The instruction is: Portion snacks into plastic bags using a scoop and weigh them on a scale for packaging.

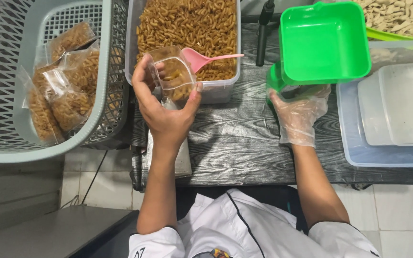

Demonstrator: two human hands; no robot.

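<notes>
Left hand [166, 112], bare, fingers and thumb wrapped around a small clear plastic bag [173, 74], holding its mouth open; a few pieces of brown pasta inside. Bag held upright just in front of a clear plastic tub [218, 88] heaped with brown spiral pasta [187, 24], over the near rim of that tub. Pink plastic scoop [205, 59] lying on the pasta just beside the bag, handle pointing right.

Right hand [298, 114], in a thin clear glove, fingers curled on the handle of a green square scoop [323, 43], gripping it from below; exact finger closure partly hidden by the scoop body. Scoop tilted with its hollow facing up, empty, held above the dark wood-grain table [244, 143].

Far left: a grey mesh basket [5, 95] holding several sealed bags of pasta [63, 86], resting partly over the table edge. Far right: a pale blue tray [359, 153] with stacked white lids [402, 105] on it. Top right corner: another container with pale, beige pasta pieces [402, 16]. Below: white sleeves with dark trim [244, 224], tiled floor under the table.
</notes>
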